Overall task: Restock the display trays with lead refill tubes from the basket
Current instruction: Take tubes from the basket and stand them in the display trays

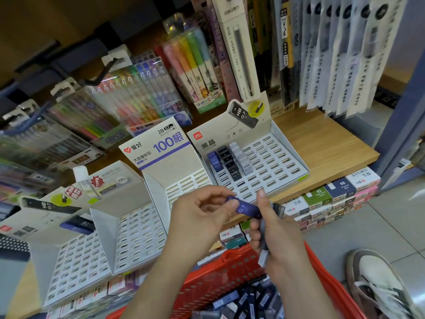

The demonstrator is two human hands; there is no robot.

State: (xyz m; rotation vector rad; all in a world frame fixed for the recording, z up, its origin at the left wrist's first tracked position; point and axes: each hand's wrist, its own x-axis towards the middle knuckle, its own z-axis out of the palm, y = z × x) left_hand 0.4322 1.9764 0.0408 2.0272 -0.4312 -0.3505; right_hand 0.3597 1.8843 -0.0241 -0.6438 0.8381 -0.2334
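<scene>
My left hand (202, 217) pinches one end of a blue lead refill tube (245, 209) marked 0.7. My right hand (278, 231) grips a bundle of several grey tubes (264, 245) and touches the blue tube's other end. Both hands hover in front of the right display tray (276, 162), which holds several blue, black and grey tubes in its left slots. The red basket (220, 277) sits below my hands, with many tubes (248, 300) lying in it.
Other slotted white trays stand on the wooden shelf (322, 143): a middle tray (177, 180) and two at the left (138, 229), (76, 263). Pen packs hang behind. Boxed stock (333, 199) is stacked under the shelf. A shoe (379, 279) rests on the tiled floor at right.
</scene>
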